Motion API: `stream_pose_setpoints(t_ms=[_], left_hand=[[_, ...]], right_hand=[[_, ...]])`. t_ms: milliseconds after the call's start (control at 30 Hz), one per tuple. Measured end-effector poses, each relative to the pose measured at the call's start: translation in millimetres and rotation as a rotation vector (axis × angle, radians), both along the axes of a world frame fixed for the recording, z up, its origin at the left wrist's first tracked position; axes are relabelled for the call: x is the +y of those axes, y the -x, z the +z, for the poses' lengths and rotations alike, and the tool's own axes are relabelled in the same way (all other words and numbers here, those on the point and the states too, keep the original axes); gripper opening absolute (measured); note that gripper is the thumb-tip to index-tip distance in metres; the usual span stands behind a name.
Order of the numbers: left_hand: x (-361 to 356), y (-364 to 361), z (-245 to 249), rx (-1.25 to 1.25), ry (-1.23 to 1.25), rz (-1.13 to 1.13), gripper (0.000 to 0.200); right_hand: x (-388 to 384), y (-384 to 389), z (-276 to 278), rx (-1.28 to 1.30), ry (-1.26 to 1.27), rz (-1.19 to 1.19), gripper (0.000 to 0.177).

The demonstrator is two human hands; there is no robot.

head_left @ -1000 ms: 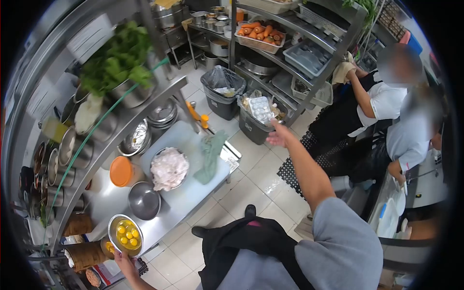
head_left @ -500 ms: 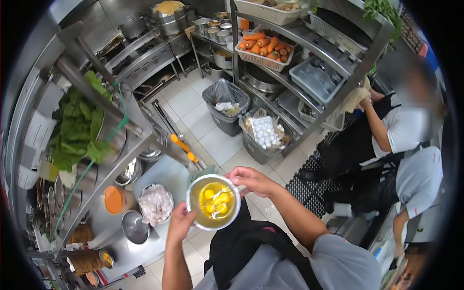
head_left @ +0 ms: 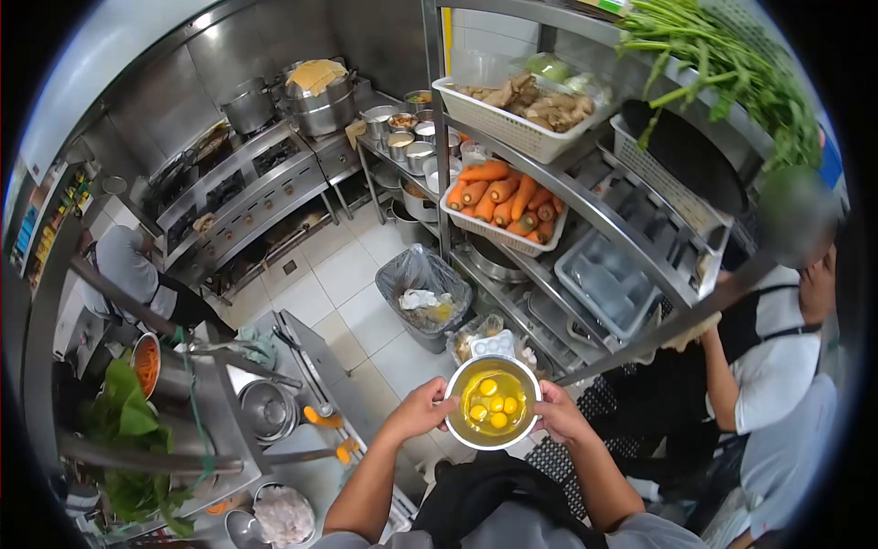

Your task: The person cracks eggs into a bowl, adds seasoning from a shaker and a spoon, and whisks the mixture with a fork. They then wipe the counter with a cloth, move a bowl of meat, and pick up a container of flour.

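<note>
A round metal bowl (head_left: 455, 423) is held out in front of my body, gripped from both sides. Inside it lie several raw eggs (head_left: 494, 403), their yolks whole in clear egg white. My left hand (head_left: 419, 410) closes on the bowl's left rim, thumb toward the inside. On the opposite rim, my right hand (head_left: 562, 416) grips in the same way, fingers partly hidden beneath. The bowl is roughly level. Just beyond it, an egg tray (head_left: 494, 344) pokes out of a bin.
A lined bin (head_left: 425, 297) stands ahead on the tiles. At right, a metal shelf holds carrots (head_left: 508, 197) and ginger (head_left: 535, 99). The left counter carries a bowl of pale food (head_left: 283, 514) and knives (head_left: 325, 417). One person (head_left: 133, 265) is by the stove (head_left: 247, 197); others stand at right.
My view has turned and lifted toward the shelf and stove. The bowl has moved right and away from the left counter, still between both hands. A person by the stove has come into view.
</note>
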State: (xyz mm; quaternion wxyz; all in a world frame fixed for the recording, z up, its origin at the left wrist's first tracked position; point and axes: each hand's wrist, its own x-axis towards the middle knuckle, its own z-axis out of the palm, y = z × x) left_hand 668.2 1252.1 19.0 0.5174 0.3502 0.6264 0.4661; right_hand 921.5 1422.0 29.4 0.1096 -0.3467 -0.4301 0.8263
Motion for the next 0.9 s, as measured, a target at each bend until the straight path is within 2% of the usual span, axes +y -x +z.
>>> stream_pose_setpoints(t_ms=[67, 167, 333, 367, 500, 533, 600, 633, 700, 800, 867, 900], left_hand=[[31.5, 18.9, 2.4, -0.002, 0.015, 0.024, 0.028], [62.9, 56.1, 9.4, 0.259, -0.021, 0.349, 0.032], [114.4, 164.3, 1.6, 0.413, -0.040, 0.503, 0.035], [129.2, 190.1, -2.8, 0.517, -0.066, 0.505, 0.035], [209.7, 295.3, -11.0, 0.797, -0.115, 0.465, 0.037], [233.7, 316.2, -16.9, 0.785, -0.115, 0.455, 0.037], [300.4, 363.2, -22.5, 1.014, -0.068, 0.389, 0.042], [332.8, 384.4, -29.7, 1.002, -0.078, 0.380, 0.042], [394.9, 420.7, -44.0, 1.163, -0.297, 0.267, 0.048], [485.6, 464.1, -51.8, 1.152, -0.349, 0.174, 0.051], [535.7, 484.1, -53.1, 1.366, -0.297, -0.006, 0.041], [556.6, 496.4, -58.3, 1.350, -0.304, -0.012, 0.041]], right_hand=[[31.0, 14.8, -2.0, 0.020, 0.004, -0.013, 0.025], [74.1, 41.1, -8.6, 0.062, 0.006, -0.006, 0.022], [120.3, 107.9, -1.4, 0.106, 0.087, -0.062, 0.023], [131.7, 121.6, -3.9, 0.133, 0.089, -0.018, 0.025], [155.0, 191.7, -3.4, 0.097, 0.103, -0.089, 0.025], [157.2, 206.6, -3.8, 0.086, 0.104, -0.101, 0.025], [170.6, 246.0, -6.9, 0.060, 0.068, -0.172, 0.026], [175.9, 263.0, -8.7, 0.082, 0.086, -0.202, 0.028], [185.2, 300.4, -1.9, 0.090, 0.109, -0.258, 0.030], [200.4, 353.3, 3.3, 0.132, 0.149, -0.359, 0.034], [207.2, 385.6, 10.8, 0.156, 0.146, -0.448, 0.037], [210.5, 408.1, 22.1, 0.127, 0.150, -0.480, 0.041]])
